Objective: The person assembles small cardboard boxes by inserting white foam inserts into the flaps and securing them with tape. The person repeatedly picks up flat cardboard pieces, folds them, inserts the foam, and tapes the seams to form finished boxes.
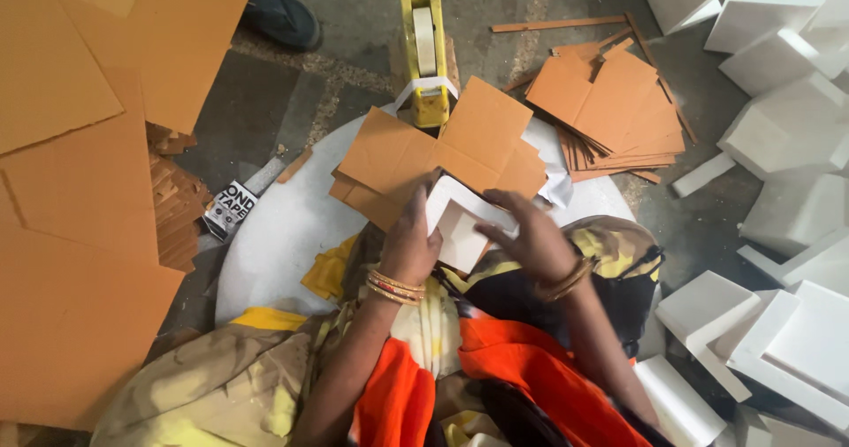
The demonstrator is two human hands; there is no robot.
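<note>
At the centre of the frame, a seated person's two hands hold one white foam piece (460, 226). The left hand (409, 248) clasps its left edge; the right hand (531, 239) curls over its right side. Just above it lie flat brown cardboard blanks (433, 151) and one yellow tape dispenser (424, 53). Many foam blocks (778, 129) fill the right edge.

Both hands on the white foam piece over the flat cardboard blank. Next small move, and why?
Probably lower the foam piece onto the middle of the cardboard blank. Left hand and right hand both grip it just above the blank, whose flaps lie flat and open, and the yellow tape dispenser sits just beyond.
</note>
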